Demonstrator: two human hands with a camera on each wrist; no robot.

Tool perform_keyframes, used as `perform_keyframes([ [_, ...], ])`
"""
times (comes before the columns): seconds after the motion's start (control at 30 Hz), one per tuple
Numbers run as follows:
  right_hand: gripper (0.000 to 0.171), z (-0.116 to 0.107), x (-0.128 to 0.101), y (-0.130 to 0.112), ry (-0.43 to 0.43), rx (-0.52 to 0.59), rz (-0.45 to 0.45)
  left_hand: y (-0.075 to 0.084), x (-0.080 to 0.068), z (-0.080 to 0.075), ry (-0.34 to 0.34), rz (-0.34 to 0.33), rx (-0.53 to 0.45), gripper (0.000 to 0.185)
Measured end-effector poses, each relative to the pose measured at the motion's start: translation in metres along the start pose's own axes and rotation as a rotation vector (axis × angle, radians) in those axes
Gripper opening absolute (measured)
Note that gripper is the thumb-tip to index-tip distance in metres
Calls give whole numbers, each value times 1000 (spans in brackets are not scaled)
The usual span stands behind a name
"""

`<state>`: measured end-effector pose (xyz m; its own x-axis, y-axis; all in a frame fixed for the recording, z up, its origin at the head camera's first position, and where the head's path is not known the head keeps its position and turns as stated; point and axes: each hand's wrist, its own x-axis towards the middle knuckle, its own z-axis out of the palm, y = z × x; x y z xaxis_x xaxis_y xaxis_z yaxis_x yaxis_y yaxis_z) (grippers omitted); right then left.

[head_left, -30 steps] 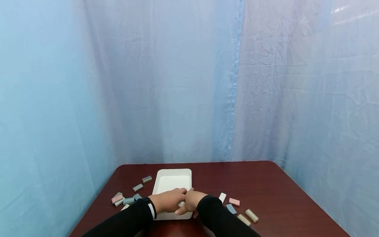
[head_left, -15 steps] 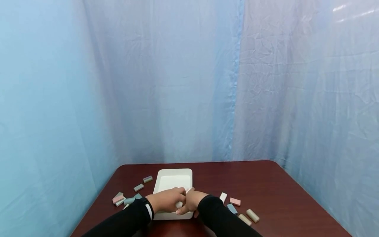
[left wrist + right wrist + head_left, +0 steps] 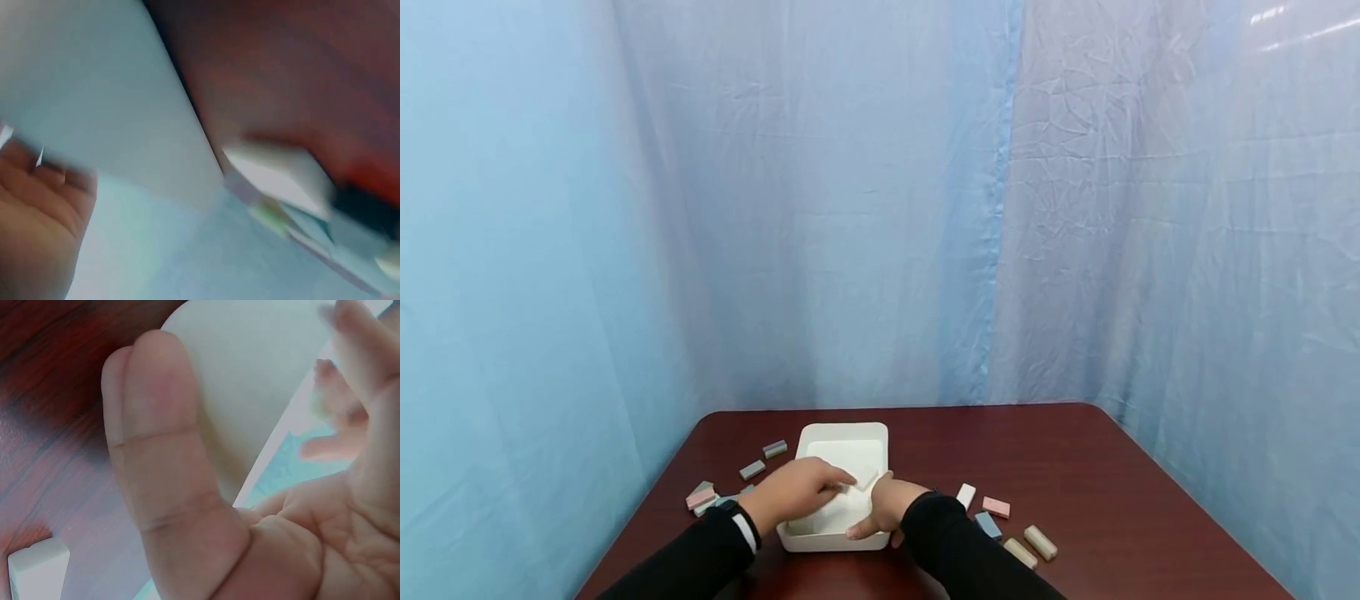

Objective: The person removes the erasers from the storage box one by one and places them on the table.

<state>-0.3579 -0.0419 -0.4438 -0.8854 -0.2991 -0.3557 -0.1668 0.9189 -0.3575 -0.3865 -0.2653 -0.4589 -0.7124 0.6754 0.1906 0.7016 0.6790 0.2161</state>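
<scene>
A white rectangular tray (image 3: 842, 442) lies at the table's middle, nearest both hands. My left hand (image 3: 795, 489) reaches across its left side with loosely extended fingers, held over the inside. In the left wrist view the fingers of that hand (image 3: 47, 200) show beside a pale surface, and nothing held is visible. My right hand (image 3: 887, 507) straddles the tray's right wall, thumb inside and other fingers outside. The right wrist view shows the fingers (image 3: 162, 412) along the outer wall. Something whitish (image 3: 867, 479) shows in the tray beside the right hand, its kind unclear.
Small pastel blocks lie left of the tray, among them a grey one (image 3: 752, 469) and a pink one (image 3: 701, 497). To the right are a white block (image 3: 966, 496), a pink (image 3: 996, 507), a blue (image 3: 987, 525) and beige ones (image 3: 1040, 542). Curtains (image 3: 880, 208) surround the table (image 3: 1075, 467).
My left hand has moved away from the right hand, leftward and slightly up, baring more of the tray's inside. The tray's near end has shifted a little left. My right hand stays put.
</scene>
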Motion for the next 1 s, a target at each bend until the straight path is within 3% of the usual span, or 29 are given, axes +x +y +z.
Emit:
perform_keyframes([
  [0.2,117,0,1,-1,12,-26,31,-26,-27,-29,264,-283,59,17],
  [0.33,117,-2,-1,0,8,-6,28,-52,-52,-42,337,-434,58,13],
  [0.47,116,-2,-2,1,-2,53,26,-79,-79,-48,349,-539,37,10],
  [0.6,115,-1,-2,1,3,68,15,-100,-100,-51,318,-643,-8,7],
  [0.7,114,-1,-3,1,7,60,2,-112,-111,-52,274,-693,-6,16],
  [0.83,114,-1,-3,0,10,53,-7,-123,-119,-53,243,-686,83,36],
  [1.0,116,-1,-2,-1,23,28,-5,-126,-126,-49,210,-668,186,46],
])
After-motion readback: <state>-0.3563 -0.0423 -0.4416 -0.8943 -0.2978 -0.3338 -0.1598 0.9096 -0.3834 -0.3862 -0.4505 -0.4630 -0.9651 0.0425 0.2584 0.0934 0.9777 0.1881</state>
